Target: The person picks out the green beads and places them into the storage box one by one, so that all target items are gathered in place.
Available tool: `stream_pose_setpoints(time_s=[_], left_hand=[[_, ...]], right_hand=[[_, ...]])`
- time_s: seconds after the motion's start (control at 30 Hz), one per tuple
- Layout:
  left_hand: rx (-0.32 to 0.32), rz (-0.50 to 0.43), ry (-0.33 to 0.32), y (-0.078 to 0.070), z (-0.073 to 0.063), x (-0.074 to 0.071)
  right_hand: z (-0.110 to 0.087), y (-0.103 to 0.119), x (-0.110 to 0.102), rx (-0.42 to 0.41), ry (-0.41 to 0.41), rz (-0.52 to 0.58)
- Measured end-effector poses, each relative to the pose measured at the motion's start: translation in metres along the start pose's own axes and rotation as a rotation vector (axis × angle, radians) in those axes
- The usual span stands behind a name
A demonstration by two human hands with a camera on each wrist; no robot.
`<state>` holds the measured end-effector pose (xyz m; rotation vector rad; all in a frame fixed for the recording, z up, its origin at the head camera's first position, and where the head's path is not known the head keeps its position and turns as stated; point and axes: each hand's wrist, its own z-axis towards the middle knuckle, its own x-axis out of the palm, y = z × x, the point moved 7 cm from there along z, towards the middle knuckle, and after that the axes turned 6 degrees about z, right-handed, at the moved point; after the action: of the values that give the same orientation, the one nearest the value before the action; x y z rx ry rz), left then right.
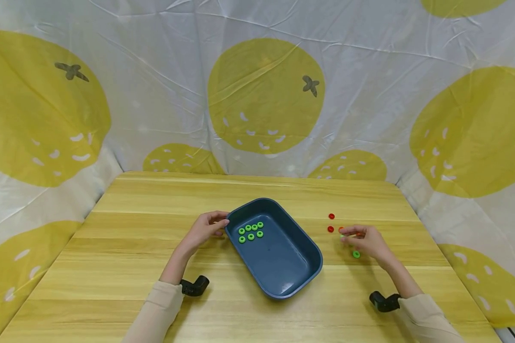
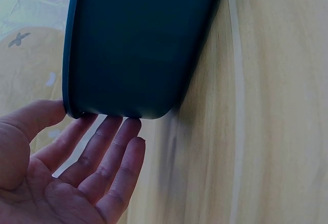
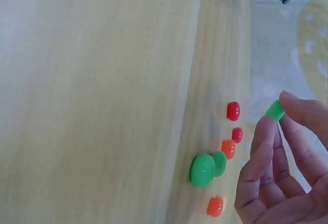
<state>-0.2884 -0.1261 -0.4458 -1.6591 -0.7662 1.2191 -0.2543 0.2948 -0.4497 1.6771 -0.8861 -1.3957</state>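
A dark blue rectangular basin (image 1: pixel 279 267) stands at an angle on the table, with several small green rings (image 1: pixel 251 237) inside near its far left end. At that end my left hand (image 1: pixel 202 230) holds the rim, thumb on top and fingertips against the outer wall (image 2: pixel 123 55). Right of the basin, my right hand (image 1: pixel 366 240) pinches a green ring (image 3: pixel 275 111) between thumb and index finger, above the tabletop. Below it lie two red rings (image 1: pixel 331 216), orange rings (image 3: pixel 215 206) and green rings (image 3: pixel 203 170), partly hidden by the hand in the head view.
The wooden table (image 1: pixel 111 267) reaches back to a white cloth (image 1: pixel 163 95) printed with yellow fruit, which also hangs along both sides. A black angled piece (image 1: pixel 195 286) sits at the left wrist, and a similar black piece (image 1: pixel 384 302) at the right wrist.
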Motion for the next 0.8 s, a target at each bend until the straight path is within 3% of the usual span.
stream_pose_setpoints(time_s=[0.23,0.8], left_hand=[[0.0,0.0,0.0,0.0,0.0,0.0],[-0.003,-0.001,0.0,0.0,0.0,0.0]], right_hand=[[0.0,0.006,0.002,0.031,0.05,0.069],[0.013,0.03,0.012,0.043,0.077,0.121]])
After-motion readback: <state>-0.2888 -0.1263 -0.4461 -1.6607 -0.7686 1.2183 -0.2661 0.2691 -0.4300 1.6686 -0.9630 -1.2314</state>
